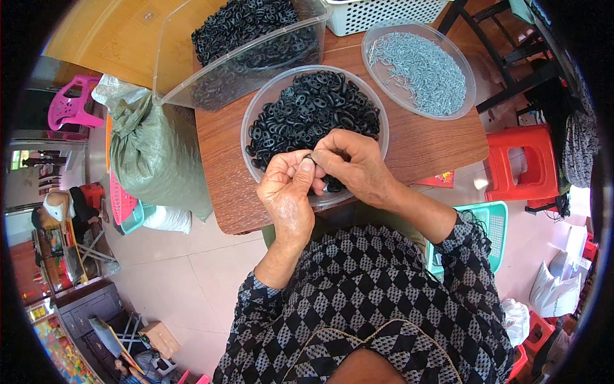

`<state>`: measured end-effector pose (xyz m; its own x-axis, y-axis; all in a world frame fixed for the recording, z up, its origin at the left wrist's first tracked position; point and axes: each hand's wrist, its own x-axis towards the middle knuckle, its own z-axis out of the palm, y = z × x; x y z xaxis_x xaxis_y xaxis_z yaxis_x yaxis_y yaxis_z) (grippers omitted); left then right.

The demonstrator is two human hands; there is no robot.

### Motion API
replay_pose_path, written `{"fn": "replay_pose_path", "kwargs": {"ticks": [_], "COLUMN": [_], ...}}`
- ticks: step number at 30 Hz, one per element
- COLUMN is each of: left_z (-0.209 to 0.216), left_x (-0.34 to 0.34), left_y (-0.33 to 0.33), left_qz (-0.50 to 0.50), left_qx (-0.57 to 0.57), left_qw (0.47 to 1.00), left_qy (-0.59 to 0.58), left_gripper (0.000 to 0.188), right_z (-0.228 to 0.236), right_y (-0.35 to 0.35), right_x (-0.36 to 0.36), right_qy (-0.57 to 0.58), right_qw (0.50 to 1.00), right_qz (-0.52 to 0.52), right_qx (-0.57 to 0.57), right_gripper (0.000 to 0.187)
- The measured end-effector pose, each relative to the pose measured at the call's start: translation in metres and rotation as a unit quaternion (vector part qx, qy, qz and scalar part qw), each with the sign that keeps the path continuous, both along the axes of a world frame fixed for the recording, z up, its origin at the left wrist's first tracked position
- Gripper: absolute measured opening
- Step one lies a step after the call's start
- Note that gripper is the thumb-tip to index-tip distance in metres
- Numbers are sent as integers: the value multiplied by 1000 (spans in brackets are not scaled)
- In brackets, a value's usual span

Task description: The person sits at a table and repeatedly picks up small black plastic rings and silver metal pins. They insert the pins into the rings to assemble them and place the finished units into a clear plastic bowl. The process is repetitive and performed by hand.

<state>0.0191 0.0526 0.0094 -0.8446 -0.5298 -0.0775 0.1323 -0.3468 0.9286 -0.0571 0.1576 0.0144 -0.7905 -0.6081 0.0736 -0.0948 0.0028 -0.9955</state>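
Over the near edge of a clear round tub (pixel 245 136), my left hand (pixel 289 185) and my right hand (pixel 355 165) meet fingertip to fingertip. Between them is a small black plastic piece (pixel 309 157), mostly covered by the fingers. My left thumb and fingers pinch it, while the right fingertips press at the same spot. Whether a screw is in the right fingers cannot be seen. Many black two-holed plastic pieces (pixel 313 105) fill the tub under my hands. To the right, silver screws (pixel 422 73) lie spread in a shallow clear round tray (pixel 465 105).
The brown wooden table (pixel 428 141) carries a large clear bin (pixel 236 54) of black pieces at the back left and a white basket (pixel 358 18) behind. A green sack (pixel 160 157) stands left. On the right are a red stool (pixel 524 166) and a teal basket (pixel 495 237).
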Motion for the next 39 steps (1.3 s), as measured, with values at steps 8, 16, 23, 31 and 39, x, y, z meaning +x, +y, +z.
{"fn": "replay_pose_path", "kwargs": {"ticks": [8, 16, 23, 31, 39], "left_z": [3, 0, -3, -10, -10], "left_x": [-3, -2, 4, 11, 11], "left_y": [-3, -16, -34, -36, -35], "left_qz": [30, 32, 48, 58, 55], "left_qx": [-21, -46, -33, -35, -25], "left_qw": [999, 998, 998, 998, 998], "left_qy": [21, 27, 31, 11, 8], "left_gripper": [4, 6, 13, 15, 14], "right_z": [-6, -2, 5, -11, -10], "right_y": [-14, -26, -19, -4, -19], "right_x": [-8, -17, -31, -23, -16], "right_qy": [276, 299, 424, 480, 567], "right_qw": [961, 953, 905, 838, 753], "right_qz": [-20, 20, 29, 201, 262], "right_qx": [17, 36, 2, 162, 209], "right_gripper": [16, 15, 9, 6, 9]}}
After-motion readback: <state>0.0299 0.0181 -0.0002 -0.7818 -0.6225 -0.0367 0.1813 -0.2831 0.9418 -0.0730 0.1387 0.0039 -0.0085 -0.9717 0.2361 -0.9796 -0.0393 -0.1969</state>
